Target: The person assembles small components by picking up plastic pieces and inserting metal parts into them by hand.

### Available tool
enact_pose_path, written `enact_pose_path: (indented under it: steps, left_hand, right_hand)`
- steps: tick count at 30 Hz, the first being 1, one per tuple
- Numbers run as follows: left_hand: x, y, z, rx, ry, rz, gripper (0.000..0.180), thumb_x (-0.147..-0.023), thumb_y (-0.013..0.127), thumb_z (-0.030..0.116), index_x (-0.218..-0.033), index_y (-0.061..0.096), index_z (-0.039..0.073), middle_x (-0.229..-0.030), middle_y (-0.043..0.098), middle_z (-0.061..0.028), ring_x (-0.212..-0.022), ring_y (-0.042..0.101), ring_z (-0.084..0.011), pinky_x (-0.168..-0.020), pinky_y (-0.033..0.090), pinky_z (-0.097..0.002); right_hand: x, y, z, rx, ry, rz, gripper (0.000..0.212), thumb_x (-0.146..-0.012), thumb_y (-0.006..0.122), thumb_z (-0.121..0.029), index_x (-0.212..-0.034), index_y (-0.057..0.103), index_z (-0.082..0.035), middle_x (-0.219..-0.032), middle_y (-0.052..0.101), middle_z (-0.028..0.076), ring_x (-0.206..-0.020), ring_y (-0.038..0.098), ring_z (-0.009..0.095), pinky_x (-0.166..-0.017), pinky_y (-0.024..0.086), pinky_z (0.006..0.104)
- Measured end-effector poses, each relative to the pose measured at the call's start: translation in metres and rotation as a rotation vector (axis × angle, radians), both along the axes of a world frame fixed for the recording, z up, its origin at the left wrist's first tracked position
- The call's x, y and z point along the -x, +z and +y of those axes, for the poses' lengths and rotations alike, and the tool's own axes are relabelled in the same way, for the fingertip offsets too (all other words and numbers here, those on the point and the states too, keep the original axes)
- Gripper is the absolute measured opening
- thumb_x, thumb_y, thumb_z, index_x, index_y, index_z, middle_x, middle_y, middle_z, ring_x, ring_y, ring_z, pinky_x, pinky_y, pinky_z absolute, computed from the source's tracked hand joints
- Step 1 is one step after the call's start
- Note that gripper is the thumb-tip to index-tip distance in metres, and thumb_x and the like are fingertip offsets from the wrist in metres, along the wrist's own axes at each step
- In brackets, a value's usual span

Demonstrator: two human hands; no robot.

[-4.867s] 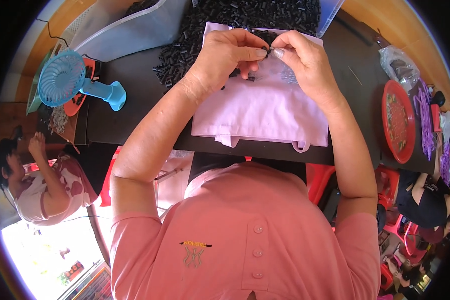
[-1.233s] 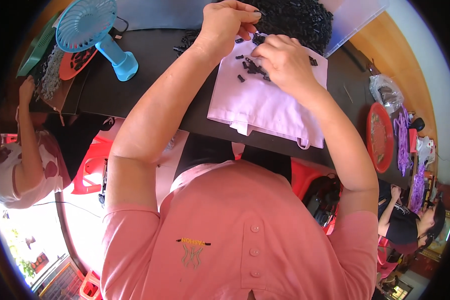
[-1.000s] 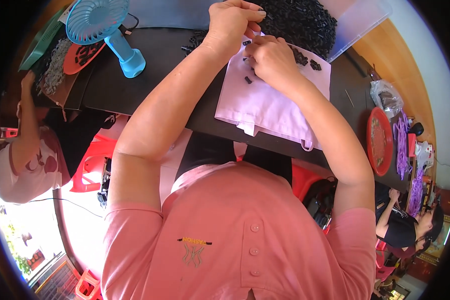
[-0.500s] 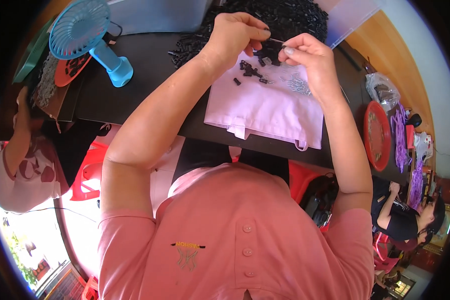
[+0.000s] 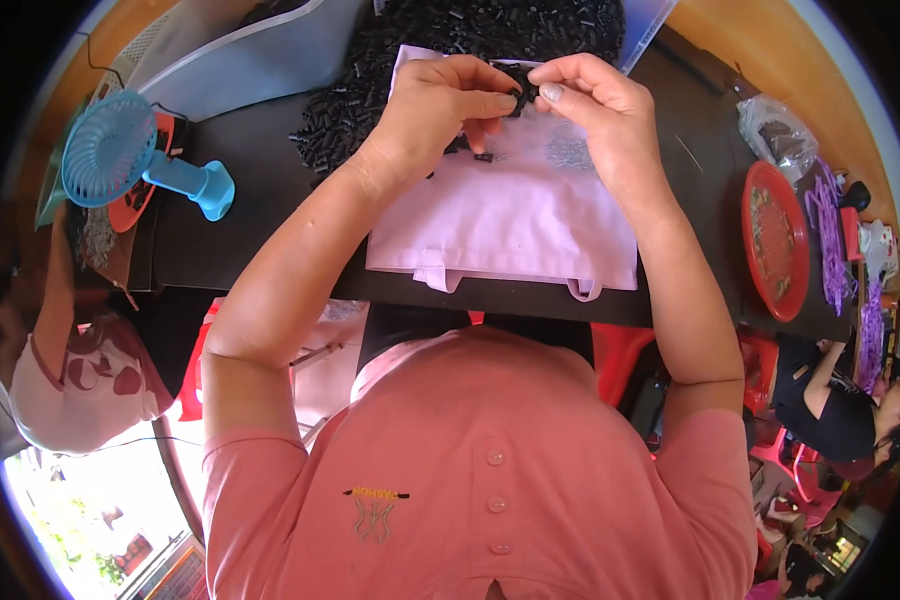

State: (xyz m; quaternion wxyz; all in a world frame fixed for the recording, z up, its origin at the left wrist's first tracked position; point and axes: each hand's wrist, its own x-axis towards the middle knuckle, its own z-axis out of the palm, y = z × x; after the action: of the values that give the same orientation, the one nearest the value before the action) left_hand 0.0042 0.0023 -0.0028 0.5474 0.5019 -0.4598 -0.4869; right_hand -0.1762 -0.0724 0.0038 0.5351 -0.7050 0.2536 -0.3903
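My left hand and my right hand are close together above a lilac cloth bag spread on the dark table. The left thumb and fingers pinch a small black plastic part. My right thumb and forefinger are closed on a small black piece right beside it; whether the two pieces touch, I cannot tell. On the bag beside my right hand lies a patch of tiny silvery pins. A few loose black parts show below my left fingers. Beyond both hands spreads a large heap of black plastic parts.
A translucent bin and a blue fan stand at the left. At the right are a red tray, a clear plastic bag and purple strands. One person sits left, another right.
My hands have come closer together, bringing the black pieces side by side. The view has shifted, so the fan and red tray appear lower.
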Motion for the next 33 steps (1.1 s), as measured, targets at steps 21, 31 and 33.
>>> enact_pose_path:
  steps: [21,31,33]
  left_hand:
    - [0.009,0.008,0.007,0.007,-0.022,-0.070,0.015,-0.085,0.068,0.001,-0.099,0.067,-0.004,-0.080,0.066,-0.0080,-0.062,0.059,-0.0128,-0.057,0.048,-0.0255]
    - [0.014,0.008,0.008,0.059,0.027,-0.016,0.013,-0.083,0.071,0.002,-0.095,0.068,-0.002,-0.077,0.066,-0.0048,-0.061,0.058,-0.0090,-0.052,0.048,-0.0229]
    - [0.012,0.007,0.008,0.061,0.029,-0.012,0.013,-0.083,0.070,0.003,-0.095,0.068,-0.003,-0.077,0.066,-0.0050,-0.061,0.059,-0.0091,-0.052,0.048,-0.0229]
  right_hand:
    - [0.000,0.003,0.006,0.298,-0.006,0.085,0.012,-0.087,0.063,0.000,-0.098,0.067,-0.001,-0.083,0.070,0.004,-0.075,0.062,0.009,-0.068,0.049,0.0229]
    - [-0.001,0.003,0.008,-0.016,0.015,-0.023,0.010,-0.091,0.062,-0.006,-0.097,0.066,0.002,-0.085,0.067,0.004,-0.079,0.062,0.010,-0.072,0.049,0.0234]
    - [0.001,0.004,0.007,-0.039,0.026,0.015,0.011,-0.091,0.063,-0.007,-0.096,0.066,0.002,-0.084,0.067,0.004,-0.078,0.061,0.010,-0.071,0.048,0.0231]
